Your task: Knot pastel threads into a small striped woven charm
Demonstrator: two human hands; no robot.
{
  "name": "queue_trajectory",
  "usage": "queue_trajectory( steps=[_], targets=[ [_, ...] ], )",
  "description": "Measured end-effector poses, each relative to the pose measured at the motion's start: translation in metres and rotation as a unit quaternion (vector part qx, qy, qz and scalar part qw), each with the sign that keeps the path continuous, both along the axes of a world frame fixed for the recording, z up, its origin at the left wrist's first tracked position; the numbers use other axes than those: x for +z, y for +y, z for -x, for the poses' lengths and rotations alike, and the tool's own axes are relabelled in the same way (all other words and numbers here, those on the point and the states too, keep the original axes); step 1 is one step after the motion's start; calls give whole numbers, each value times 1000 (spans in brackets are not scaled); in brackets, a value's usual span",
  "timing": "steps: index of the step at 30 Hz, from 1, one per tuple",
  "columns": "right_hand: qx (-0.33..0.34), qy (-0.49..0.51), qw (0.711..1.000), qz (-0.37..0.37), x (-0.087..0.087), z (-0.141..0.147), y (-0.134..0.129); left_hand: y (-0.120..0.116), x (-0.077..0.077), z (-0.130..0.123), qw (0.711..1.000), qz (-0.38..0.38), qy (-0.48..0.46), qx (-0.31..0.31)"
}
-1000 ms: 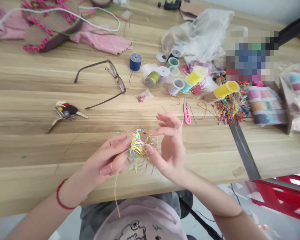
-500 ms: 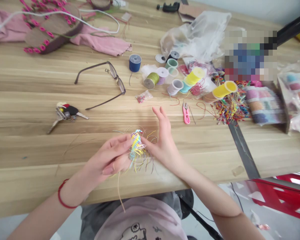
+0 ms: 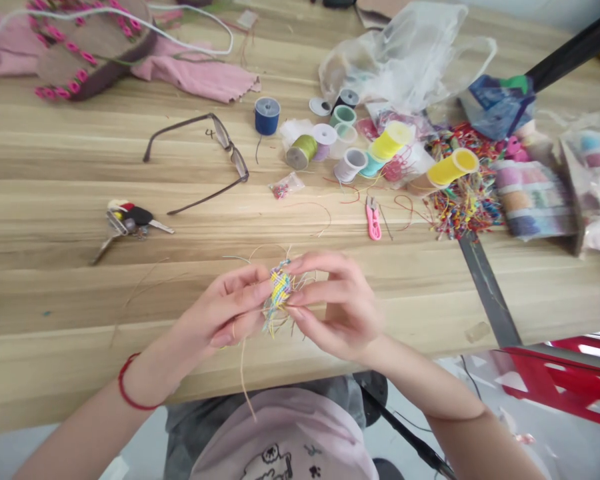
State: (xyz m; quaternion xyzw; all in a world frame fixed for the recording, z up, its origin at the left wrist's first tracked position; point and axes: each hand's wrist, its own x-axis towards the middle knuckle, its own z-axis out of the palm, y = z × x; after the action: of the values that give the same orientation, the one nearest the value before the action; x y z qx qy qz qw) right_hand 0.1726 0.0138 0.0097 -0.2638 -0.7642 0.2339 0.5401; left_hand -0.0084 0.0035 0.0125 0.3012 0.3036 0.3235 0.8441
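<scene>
A small knotted cord piece [image 3: 280, 285] in yellow, light blue and lilac is held above the table's near edge, with loose cord ends fanning out below and behind it. My left hand [image 3: 237, 303] pinches its left side between thumb and fingers. One pale cord [image 3: 245, 380] hangs from that hand toward my lap. On the other side, my right hand [image 3: 337, 300] has its fingers curled in, fingertips pressed to the piece's right edge and its loose cords. Which cords the right fingertips grip is too small to make out.
Beyond my hands are pink snips [image 3: 373, 220], a small bead bag [image 3: 286, 185], glasses [image 3: 230, 150] and keys [image 3: 130, 220]. Thread spools, including a blue one [image 3: 267, 117] and a yellow one [image 3: 453, 167], stand farther back. A colorful thread heap [image 3: 463, 203] lies right.
My right hand was spread with its fingers stretched upward; now its fingers are curled onto the knotted piece. My left hand keeps its pinch, and the piece has turned slightly.
</scene>
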Motion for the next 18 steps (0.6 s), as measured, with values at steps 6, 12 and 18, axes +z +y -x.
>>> queue_trajectory(
  steps=[6,12,18],
  targets=[
    [22,22,999,15,-1,0,-1,-2,0,1,999,7,-22,-27],
    [43,6,999,10,7,-3,0,-4,2,2,998,12,-41,-40],
    [49,-11,998,25,10,-6,-2,-4,3,1,998,41,-40,-30]
  ],
)
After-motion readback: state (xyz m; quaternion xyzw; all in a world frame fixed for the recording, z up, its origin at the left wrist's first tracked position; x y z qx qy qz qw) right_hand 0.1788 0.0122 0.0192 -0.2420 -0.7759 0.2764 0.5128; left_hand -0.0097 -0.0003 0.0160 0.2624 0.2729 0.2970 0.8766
